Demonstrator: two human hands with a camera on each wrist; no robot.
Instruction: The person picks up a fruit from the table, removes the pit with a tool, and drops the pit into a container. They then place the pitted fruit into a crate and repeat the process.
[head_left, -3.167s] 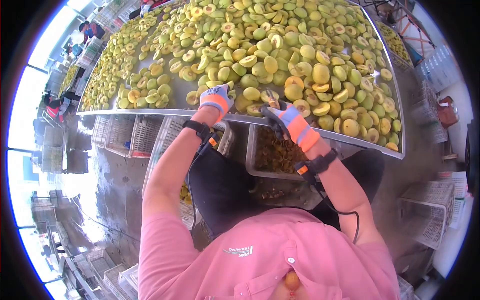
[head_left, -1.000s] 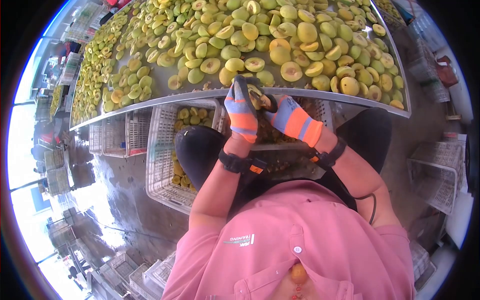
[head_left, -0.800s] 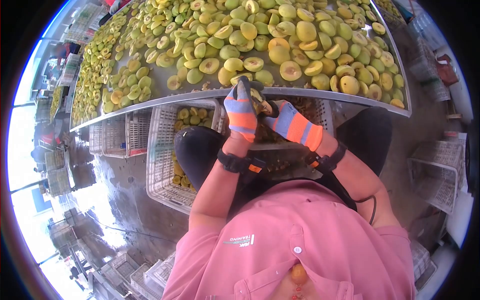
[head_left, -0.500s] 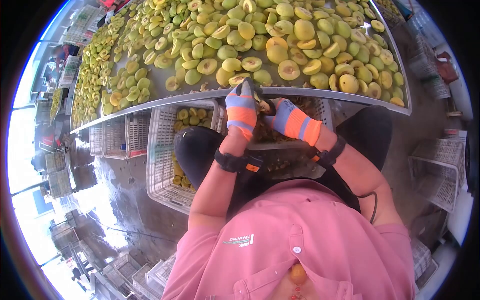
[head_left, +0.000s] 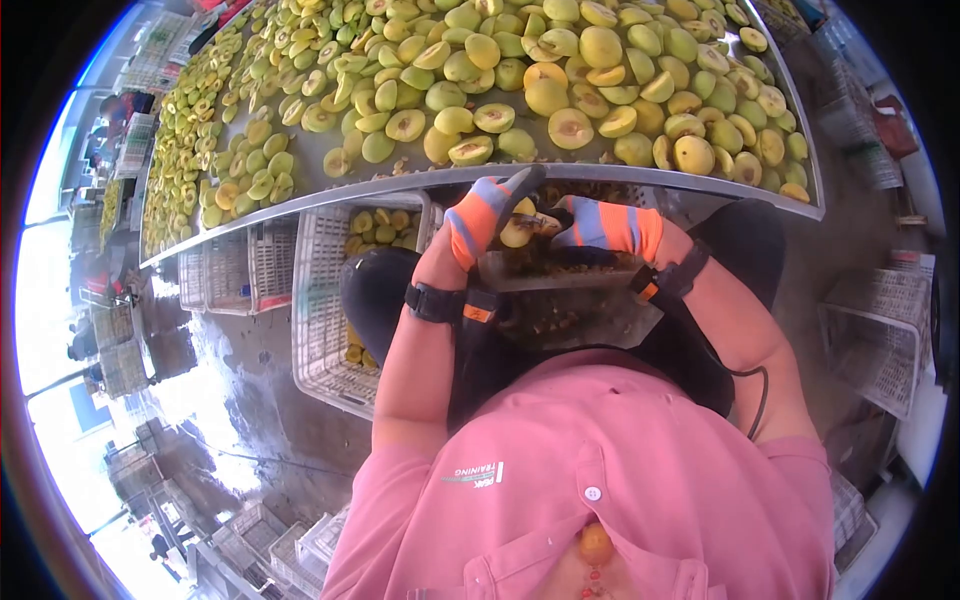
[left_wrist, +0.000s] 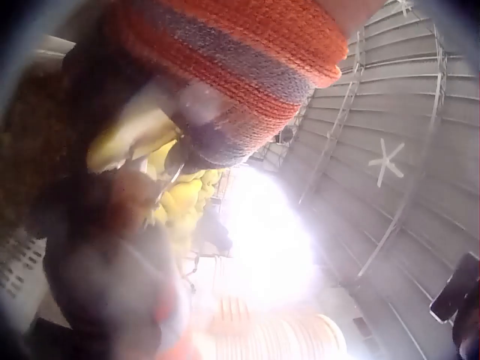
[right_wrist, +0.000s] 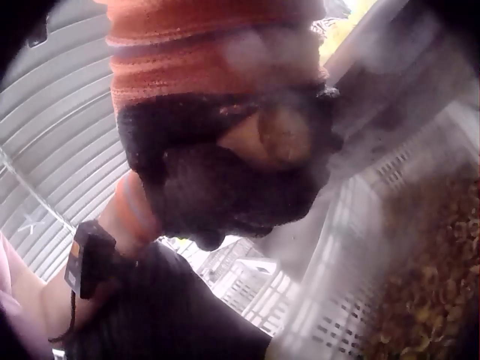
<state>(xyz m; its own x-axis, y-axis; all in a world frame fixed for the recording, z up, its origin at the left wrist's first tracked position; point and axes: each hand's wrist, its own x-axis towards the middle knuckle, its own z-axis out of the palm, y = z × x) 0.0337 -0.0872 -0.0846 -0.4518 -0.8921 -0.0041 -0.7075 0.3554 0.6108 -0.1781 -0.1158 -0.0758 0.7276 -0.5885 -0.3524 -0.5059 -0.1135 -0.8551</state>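
Observation:
In the head view, my gloved left hand holds a yellow fruit half just in front of the metal table's edge. My gloved right hand grips a small tool with a wooden handle, its end poking out of the dark fist in the right wrist view. A thin metal blade shows between the hands in the left wrist view, right beside the cut fruit. In the head view the tool's front end overlaps the fruit. Dark glove fingers hide part of both.
The metal table carries many yellow-green fruit halves. Below the hands stands a crate of brown scraps. A white crate with fruit is beside the left knee. More crates stand on the right.
Both hands have come from over the table to in front of its edge and drawn together. Over the last half second the left hand has turned, bringing the fruit half into sight.

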